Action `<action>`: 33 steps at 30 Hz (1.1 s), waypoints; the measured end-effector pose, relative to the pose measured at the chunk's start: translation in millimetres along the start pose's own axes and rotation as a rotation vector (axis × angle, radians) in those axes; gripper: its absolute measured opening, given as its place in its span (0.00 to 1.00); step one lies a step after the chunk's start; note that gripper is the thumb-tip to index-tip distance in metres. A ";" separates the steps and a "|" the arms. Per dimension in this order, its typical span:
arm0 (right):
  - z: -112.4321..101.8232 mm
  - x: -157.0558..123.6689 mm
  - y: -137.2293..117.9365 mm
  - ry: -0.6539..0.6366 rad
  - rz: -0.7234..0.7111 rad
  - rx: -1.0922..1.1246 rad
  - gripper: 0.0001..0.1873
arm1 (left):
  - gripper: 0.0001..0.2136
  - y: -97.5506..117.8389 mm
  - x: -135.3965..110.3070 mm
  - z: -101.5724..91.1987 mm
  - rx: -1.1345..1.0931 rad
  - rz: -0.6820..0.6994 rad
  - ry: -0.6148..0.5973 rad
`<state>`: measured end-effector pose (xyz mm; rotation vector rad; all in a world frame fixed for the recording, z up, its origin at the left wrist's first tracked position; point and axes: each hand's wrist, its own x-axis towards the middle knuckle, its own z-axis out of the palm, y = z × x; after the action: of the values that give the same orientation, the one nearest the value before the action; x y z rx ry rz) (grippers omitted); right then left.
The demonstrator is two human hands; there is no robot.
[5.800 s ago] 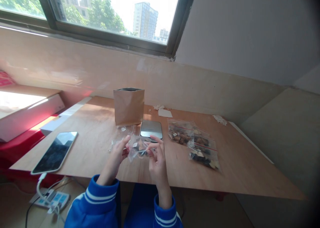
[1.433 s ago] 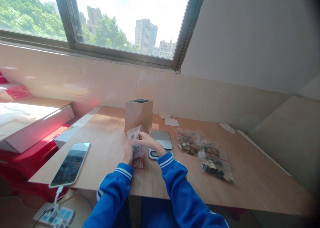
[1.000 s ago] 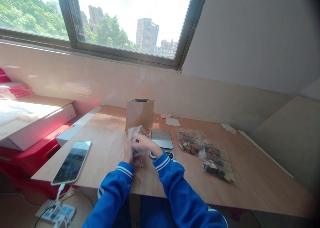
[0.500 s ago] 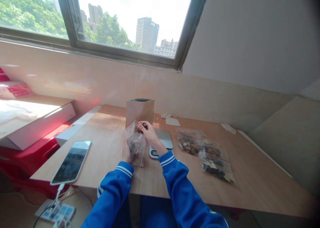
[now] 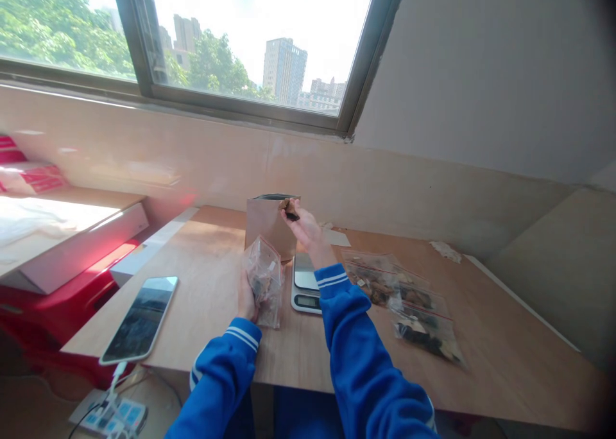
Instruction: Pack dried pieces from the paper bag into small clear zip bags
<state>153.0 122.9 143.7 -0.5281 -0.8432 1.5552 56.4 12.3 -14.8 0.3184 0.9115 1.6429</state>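
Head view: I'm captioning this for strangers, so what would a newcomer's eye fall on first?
The bright window across the upper left probably catches the eye first. Next comes the right hand near the middle, holding brown and dark pieces that overlap the top of the upright paper bag in view. Below, the left hand holds a clear plastic bag left of the scale.

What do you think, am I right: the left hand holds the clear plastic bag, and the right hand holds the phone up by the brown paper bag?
Not quite: the right hand holds dark brown stuff, not the phone, which lies on the table. The head view shows this. The rest is right.
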 end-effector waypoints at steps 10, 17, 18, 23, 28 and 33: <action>42.3 74.0 -7.1 -0.192 -0.628 -0.948 0.04 | 0.23 1.0 -1.5 0.9 0.020 -0.041 0.030; 29.9 66.7 10.3 -0.509 -0.674 -1.309 0.03 | 0.21 0.9 -1.7 1.3 -0.095 -0.057 -0.004; 28.2 65.4 9.9 -0.532 -0.681 -1.342 0.03 | 0.21 0.7 -1.7 1.0 -0.106 -0.049 -0.008; 22.0 60.8 1.7 -0.591 -0.683 -1.444 0.06 | 0.21 0.7 -1.9 1.5 -0.071 -0.039 -0.002; 18.1 54.5 -4.3 -0.596 -0.698 -1.434 0.07 | 0.21 2.2 -3.3 3.1 -0.095 -0.062 -0.001; 16.2 47.0 -4.9 -0.519 -0.695 -1.477 0.09 | 0.22 3.4 -4.6 4.4 -0.052 -0.054 -0.011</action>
<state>136.2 165.4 163.9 -0.7110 -2.2699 0.1800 58.2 9.7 -8.3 0.2644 0.8609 1.6111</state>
